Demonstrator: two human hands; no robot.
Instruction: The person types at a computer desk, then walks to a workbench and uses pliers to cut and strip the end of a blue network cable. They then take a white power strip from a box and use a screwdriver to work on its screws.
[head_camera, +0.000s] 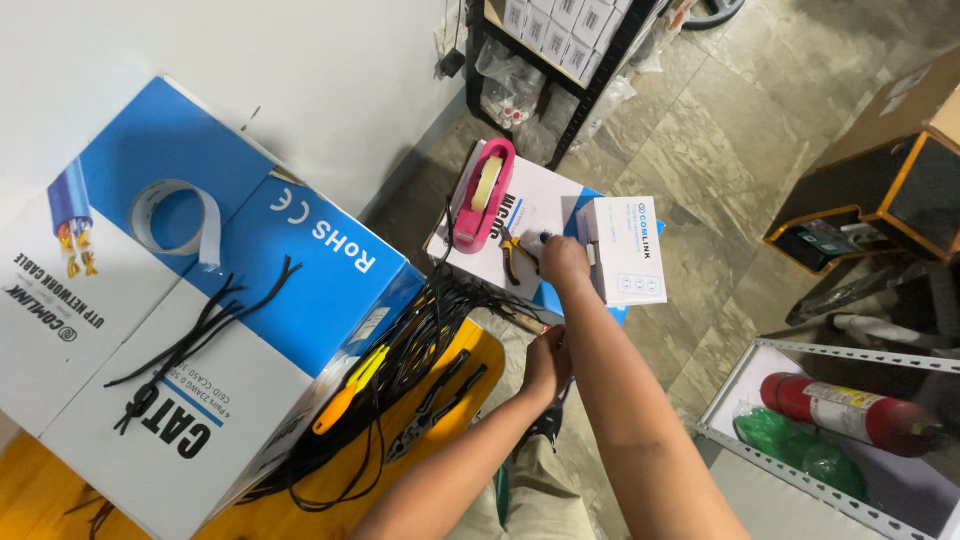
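Note:
My right hand (565, 263) reaches out over a low white-and-blue carton (535, 195) on the floor, its fingertips pinched on a small black-and-white part (545, 238). Yellow-handled pliers (516, 255) lie just left of that hand, and a small white box (625, 250) stands right beside it. A pink tape dispenser (483, 195) rests further left on the same carton. My left hand (548, 362) is curled closed lower down, where strands of the black cable bundle (420, 340) reach it.
A big blue-and-white cable carton (190, 300) with loose tape and black ties fills the left, on a yellow surface (470, 360) holding an orange-yellow tool (348, 392) and black pliers (440, 400). A red extinguisher (850, 412) lies in a metal frame at right; shelving (560, 60) stands behind.

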